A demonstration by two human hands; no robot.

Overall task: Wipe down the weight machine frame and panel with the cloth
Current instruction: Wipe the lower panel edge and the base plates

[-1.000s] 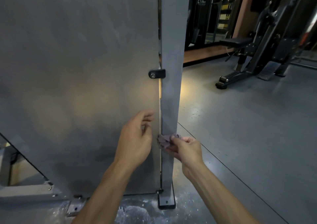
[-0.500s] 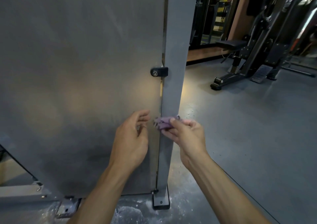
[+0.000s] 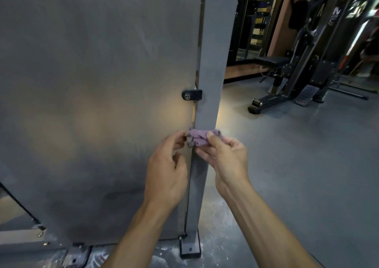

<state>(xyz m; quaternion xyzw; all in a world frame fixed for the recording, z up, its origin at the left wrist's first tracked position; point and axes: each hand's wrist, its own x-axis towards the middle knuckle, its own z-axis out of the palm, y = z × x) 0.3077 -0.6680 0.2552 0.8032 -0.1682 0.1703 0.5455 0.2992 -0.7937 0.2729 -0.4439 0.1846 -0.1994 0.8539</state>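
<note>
While both forearms run off the bottom edge, the hands meet at centre frame. The right hand (image 3: pixel 225 155) pinches a bunched purple cloth (image 3: pixel 200 138) against the grey post (image 3: pixel 211 72); the left hand (image 3: pixel 167 169) has curled fingers touching the cloth's left end, though whether they grip it is unclear. The cloth hides the seam between post and panel (image 3: pixel 92 83). A black latch (image 3: pixel 191 95) sits above it. The post's foot plate (image 3: pixel 189 249) stands on a dusty white-flecked floor (image 3: pixel 307 165). At upper right, a bench machine (image 3: pixel 287 79) is dim, and white lettering there is unreadable.
</note>
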